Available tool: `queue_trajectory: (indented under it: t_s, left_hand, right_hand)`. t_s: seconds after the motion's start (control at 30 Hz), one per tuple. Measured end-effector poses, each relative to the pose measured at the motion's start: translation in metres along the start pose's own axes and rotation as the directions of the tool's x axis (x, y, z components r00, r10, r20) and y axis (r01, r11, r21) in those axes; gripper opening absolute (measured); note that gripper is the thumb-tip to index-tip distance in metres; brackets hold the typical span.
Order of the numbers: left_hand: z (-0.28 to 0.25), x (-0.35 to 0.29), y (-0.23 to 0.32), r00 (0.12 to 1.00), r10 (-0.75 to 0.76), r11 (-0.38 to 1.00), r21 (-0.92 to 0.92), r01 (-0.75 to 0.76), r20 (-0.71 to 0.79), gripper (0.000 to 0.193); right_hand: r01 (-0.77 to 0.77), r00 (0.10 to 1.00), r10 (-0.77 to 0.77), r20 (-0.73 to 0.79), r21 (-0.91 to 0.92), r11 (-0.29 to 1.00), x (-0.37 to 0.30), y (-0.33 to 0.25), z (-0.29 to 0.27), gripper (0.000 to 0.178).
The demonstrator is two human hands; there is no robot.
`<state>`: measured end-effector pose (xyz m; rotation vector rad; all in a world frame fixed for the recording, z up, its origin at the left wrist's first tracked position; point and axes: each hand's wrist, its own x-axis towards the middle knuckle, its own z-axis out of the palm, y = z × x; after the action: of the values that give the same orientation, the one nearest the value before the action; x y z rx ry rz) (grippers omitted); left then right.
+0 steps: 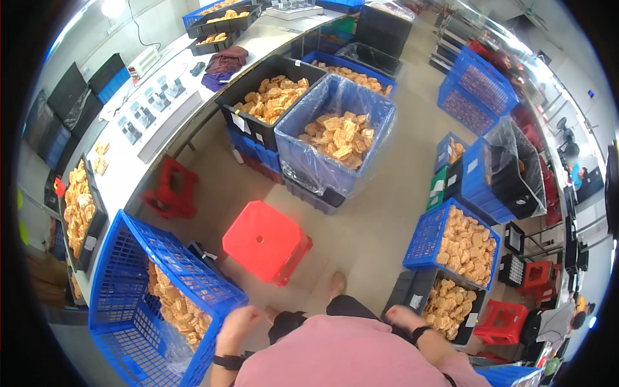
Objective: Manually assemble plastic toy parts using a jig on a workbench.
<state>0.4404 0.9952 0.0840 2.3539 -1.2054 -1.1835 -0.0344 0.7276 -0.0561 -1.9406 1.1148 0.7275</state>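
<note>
L hand [242, 320]: fingers curled at near corner of blue mesh basket [193, 271] on your L; contact w/ rim appears likely, but grip can't be confirmed at this angle. R hand [404, 317]: fingers bent inward beside low black crate [401, 288] on your R; can't tell whether you grasp its edge. Tan pieces [177, 306] lie in L basket, w/ clear plastic [178, 348] near them; more tan pcs fill the black crate & the blue crate [422, 242] just beyond it. Red stool [261, 238] stands ahead of you, approx. between both sides. Farther fwd: plastic-lined blue bin [300, 158], part-filled w/ same pcs. White bench [119, 184] runs along your L.
</note>
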Motion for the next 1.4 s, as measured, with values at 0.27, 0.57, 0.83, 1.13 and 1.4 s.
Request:
queue_trajectory:
  t_s: [0.27,0.57,0.83,1.13,1.4]
  left_hand:
    - [0.112,0.051,-0.005,0.992,-0.070,0.953,-0.286,0.098,0.107,0.037]
    - [0.105,0.124,0.030,0.939,-0.075,0.893,-0.397,0.213,0.335,0.031]
    - [0.047,0.214,0.077,0.907,0.145,0.715,-0.676,0.180,0.395,0.019]
    - [-0.010,0.225,0.130,0.864,-0.412,0.468,-0.746,0.474,0.290,0.022]
    - [-0.024,0.149,0.163,0.736,-0.421,0.463,-0.572,0.677,0.530,0.042]
  right_hand:
    - [-0.006,1.000,0.004,-0.029,-0.096,0.995,0.115,-0.043,-0.185,0.033]
    - [0.339,0.926,-0.328,0.185,-0.029,0.940,0.136,-0.132,-0.191,0.038]
    - [0.141,0.967,-0.134,0.218,-0.014,0.990,0.223,-0.086,-0.311,0.036]
    - [0.251,0.930,-0.270,0.251,0.107,0.962,0.295,-0.106,-0.378,0.029]
    - [0.305,0.841,-0.399,0.364,0.289,0.907,0.334,-0.135,-0.369,0.028]
